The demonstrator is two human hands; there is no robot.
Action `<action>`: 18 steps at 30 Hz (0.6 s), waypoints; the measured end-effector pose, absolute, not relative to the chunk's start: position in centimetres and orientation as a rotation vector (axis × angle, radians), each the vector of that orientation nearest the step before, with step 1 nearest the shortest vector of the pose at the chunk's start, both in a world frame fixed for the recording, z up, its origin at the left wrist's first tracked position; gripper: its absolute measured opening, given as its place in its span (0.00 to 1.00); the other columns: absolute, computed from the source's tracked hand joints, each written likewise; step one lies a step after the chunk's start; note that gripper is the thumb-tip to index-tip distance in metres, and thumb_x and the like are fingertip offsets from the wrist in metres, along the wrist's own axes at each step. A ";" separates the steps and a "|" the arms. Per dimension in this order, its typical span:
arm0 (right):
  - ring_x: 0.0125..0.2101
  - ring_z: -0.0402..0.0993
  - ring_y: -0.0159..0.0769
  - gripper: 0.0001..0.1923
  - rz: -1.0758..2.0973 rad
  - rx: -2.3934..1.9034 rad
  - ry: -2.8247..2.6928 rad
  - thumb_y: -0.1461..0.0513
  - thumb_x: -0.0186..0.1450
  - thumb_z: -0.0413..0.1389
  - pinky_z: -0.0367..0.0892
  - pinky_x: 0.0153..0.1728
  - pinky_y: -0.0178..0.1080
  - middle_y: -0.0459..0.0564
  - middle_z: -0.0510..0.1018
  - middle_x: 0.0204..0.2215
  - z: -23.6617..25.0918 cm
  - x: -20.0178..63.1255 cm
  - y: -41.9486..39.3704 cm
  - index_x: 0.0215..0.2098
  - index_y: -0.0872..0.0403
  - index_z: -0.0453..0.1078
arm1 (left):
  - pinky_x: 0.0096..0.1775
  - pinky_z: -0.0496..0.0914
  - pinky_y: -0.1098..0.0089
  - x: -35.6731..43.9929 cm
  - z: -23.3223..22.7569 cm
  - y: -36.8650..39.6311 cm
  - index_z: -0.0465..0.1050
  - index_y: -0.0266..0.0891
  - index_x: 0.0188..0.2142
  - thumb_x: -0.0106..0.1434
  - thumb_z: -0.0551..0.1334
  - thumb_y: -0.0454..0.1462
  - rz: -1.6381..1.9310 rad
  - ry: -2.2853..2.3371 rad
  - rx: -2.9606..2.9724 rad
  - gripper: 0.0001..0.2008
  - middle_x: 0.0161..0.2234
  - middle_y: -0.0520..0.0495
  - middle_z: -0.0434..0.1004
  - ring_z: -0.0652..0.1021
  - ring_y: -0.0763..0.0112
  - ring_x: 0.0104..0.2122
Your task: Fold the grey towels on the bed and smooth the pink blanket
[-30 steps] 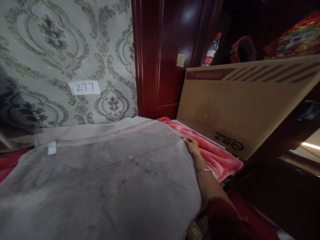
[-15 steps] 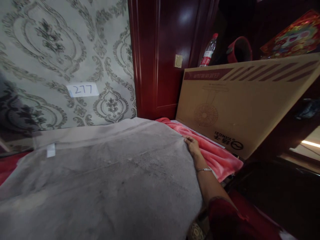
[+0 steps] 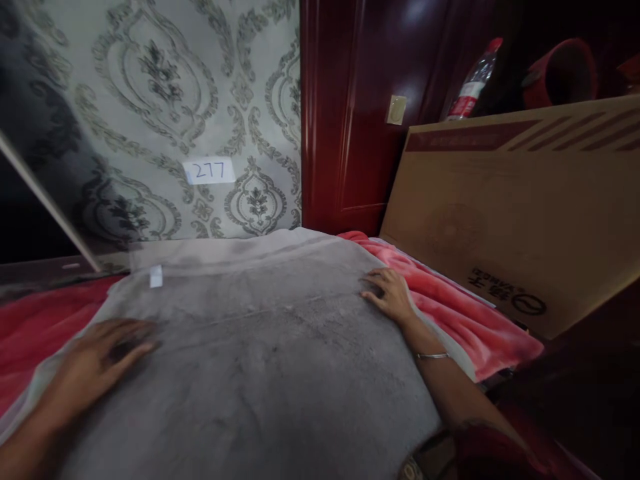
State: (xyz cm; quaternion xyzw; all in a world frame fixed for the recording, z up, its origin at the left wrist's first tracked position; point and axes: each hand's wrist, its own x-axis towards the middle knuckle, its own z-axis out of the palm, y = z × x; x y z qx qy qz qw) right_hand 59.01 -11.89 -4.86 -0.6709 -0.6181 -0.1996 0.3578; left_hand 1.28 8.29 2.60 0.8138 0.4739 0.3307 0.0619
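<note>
A grey plush blanket [image 3: 270, 353] lies spread out before me, with a small white tag [image 3: 156, 276] near its far left corner. Over its left side is my left hand [image 3: 103, 357], fingers apart and slightly blurred; whether it touches the cloth I cannot tell. At the right edge my right hand [image 3: 393, 293] rests on the blanket, thumb and fingers parted, holding nothing. A thin bracelet [image 3: 433, 356] circles the right wrist. Pink-red fabric [image 3: 445, 307] shows from under the blanket on the right, and red fabric [image 3: 60, 313] on the left.
A large cardboard box [image 3: 500, 200] leans at the right, with a plastic bottle [image 3: 475, 83] and a red ring-shaped thing [image 3: 560, 73] behind its top edge. Patterned wallpaper [image 3: 200, 87] bearing a paper marked 277 [image 3: 209, 171] and a dark red wooden panel [image 3: 345, 120] stand at the back.
My left hand has come into view over the blanket's left side. My right hand's fingers have spread from a pinch at the blanket's edge. The view has shifted left.
</note>
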 end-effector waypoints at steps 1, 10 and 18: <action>0.51 0.69 0.51 0.21 -0.506 -1.725 -1.650 0.45 0.63 0.59 0.59 0.55 0.54 0.52 0.78 0.48 -4.9 58.8 -11.8 0.48 0.45 0.79 | 0.57 0.67 0.52 1.8 2.1 8.4 0.80 0.54 0.35 0.44 0.63 0.63 0.934 1.377 2.493 0.25 0.42 0.49 0.82 0.76 0.47 0.49; 0.45 0.73 0.49 0.16 -0.432 -1.667 -1.784 0.51 0.69 0.52 0.65 0.49 0.54 0.54 0.81 0.40 -6.7 59.3 -11.1 0.38 0.48 0.80 | 0.47 0.69 0.57 2.3 0.6 8.0 0.77 0.47 0.30 0.58 0.57 0.56 0.828 1.159 2.606 0.19 0.33 0.43 0.79 0.77 0.52 0.40; 0.38 0.74 0.46 0.21 -0.642 -1.647 -1.761 0.50 0.73 0.47 0.69 0.43 0.49 0.55 0.81 0.34 -7.1 59.0 -11.0 0.34 0.52 0.76 | 0.39 0.69 0.61 2.8 0.0 7.8 0.67 0.43 0.28 0.68 0.48 0.47 0.819 1.265 2.803 0.18 0.30 0.44 0.72 0.74 0.60 0.33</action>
